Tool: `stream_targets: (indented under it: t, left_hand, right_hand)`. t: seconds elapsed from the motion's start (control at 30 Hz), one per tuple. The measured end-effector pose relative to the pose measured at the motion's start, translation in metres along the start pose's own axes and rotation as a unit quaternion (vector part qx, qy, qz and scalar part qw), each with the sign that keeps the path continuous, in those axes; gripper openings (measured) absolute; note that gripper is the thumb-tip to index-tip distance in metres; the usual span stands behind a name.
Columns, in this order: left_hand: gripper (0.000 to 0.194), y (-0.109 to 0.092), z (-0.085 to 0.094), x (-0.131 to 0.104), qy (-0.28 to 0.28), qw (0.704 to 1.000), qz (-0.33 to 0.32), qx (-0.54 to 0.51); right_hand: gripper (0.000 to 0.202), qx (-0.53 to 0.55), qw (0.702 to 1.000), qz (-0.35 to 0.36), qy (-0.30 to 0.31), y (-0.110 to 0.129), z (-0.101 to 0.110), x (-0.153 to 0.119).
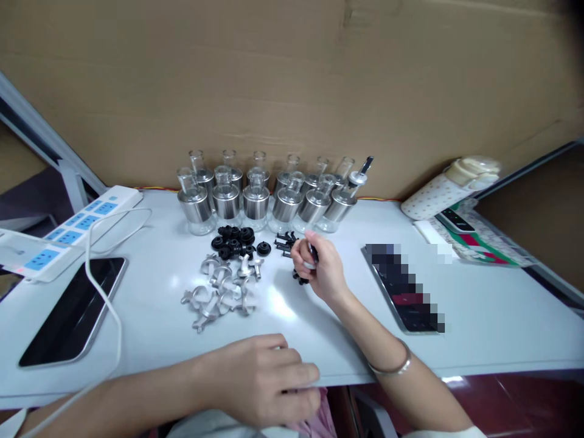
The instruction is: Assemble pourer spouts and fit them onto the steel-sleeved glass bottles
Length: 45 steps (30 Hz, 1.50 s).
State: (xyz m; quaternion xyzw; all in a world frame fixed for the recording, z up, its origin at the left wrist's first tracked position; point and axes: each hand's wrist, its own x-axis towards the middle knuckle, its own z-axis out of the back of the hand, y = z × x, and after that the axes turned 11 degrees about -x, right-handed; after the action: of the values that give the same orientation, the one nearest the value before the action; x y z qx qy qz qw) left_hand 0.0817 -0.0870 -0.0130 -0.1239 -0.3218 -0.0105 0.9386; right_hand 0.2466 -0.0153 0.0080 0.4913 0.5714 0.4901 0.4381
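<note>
My right hand (319, 264) is closed around a small black and silver part (312, 255), above small black pieces (285, 242) on the table. My left hand (269, 380) rests at the front edge, fingers slightly curled and apart, with nothing visible in it. Left of my right hand lie black round stoppers (233, 243) and a loose pile of silver metal pieces (221, 298). Behind them stand two rows of glass bottles with metal sleeves (255, 204). The front-right bottle (340, 207) has a silver and black top (358, 176) in its neck.
A white power strip (77, 234) with a cable and a dark tablet (75, 310) lie on the left. To the right are a phone (401, 292), a dotted flask (433, 191) and a small black device (456, 220). Cardboard (274, 79) stands behind the table.
</note>
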Motion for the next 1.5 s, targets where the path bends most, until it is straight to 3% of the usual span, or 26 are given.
stream_targets:
  t: [0.1,0.17,0.23,0.3,0.37,0.43,0.5,0.6,0.73,0.9,1.0,1.1,1.17,1.27,1.4,1.5]
  left_hand:
    - [0.012,-0.002,-0.013,-0.001,0.035,0.992,0.08,-0.089]
    - [0.014,0.002,-0.018,-0.004,0.033,0.986,0.105,-0.126]
    - [0.017,0.006,-0.02,-0.007,0.032,0.982,0.125,-0.138]
    - [0.018,0.008,-0.021,-0.009,0.038,0.981,0.135,-0.136]
    - [0.018,0.008,-0.02,-0.009,0.046,0.98,0.138,-0.136]
    - [0.019,0.007,-0.018,-0.008,0.047,0.976,0.15,-0.149]
    - [0.021,0.007,-0.015,-0.007,0.043,0.968,0.177,-0.174]
    - [0.021,0.008,-0.01,-0.004,0.041,0.947,0.233,-0.216]
    - [0.021,0.008,-0.006,-0.002,0.04,0.92,0.293,-0.259]
    - [0.022,0.007,-0.006,-0.003,0.004,0.876,0.354,-0.329]
    - [0.022,0.009,-0.007,-0.004,-0.026,0.833,0.387,-0.394]
    - [0.034,0.013,-0.011,-0.008,-0.073,0.759,0.418,-0.494]
    - [0.052,0.018,-0.016,-0.013,-0.104,0.696,0.424,-0.571]
    - [0.079,0.025,-0.021,-0.019,-0.143,0.62,0.414,-0.651]
    - [0.082,0.029,-0.021,-0.017,-0.204,0.586,0.416,-0.665]
    - [0.077,0.027,-0.013,-0.008,-0.238,0.563,0.448,-0.653]
  right_hand:
    - [0.05,-0.034,0.998,0.024,-0.045,-0.002,0.003,0.004]
    - [0.037,-0.127,0.982,0.103,-0.099,-0.002,0.008,0.008]
    - [0.032,-0.259,0.922,0.224,-0.18,0.0,0.017,0.016]
    - [0.029,-0.379,0.822,0.35,-0.241,0.004,0.028,0.028]
    - [0.016,-0.447,0.745,0.42,-0.263,0.009,0.039,0.042]
    - [0.011,-0.473,0.707,0.441,-0.287,0.013,0.047,0.056]
    - [0.015,-0.479,0.697,0.436,-0.307,0.016,0.053,0.067]
    - [0.025,-0.478,0.714,0.401,-0.317,0.016,0.058,0.081]
    - [0.023,-0.467,0.75,0.347,-0.315,0.012,0.063,0.09]
    - [0.023,-0.406,0.76,0.373,-0.343,0.015,0.06,0.079]
    - [0.026,-0.337,0.758,0.418,-0.369,0.028,0.05,0.061]
    - [0.029,-0.282,0.765,0.445,-0.371,0.044,0.04,0.04]
    - [0.031,-0.277,0.786,0.441,-0.335,0.051,0.035,0.027]
    - [0.035,-0.225,0.855,0.406,-0.232,0.05,0.03,0.011]
    - [0.04,-0.106,0.948,0.285,-0.088,0.039,0.023,0.001]
    - [0.043,-0.038,0.975,0.219,-0.008,0.033,0.015,-0.003]
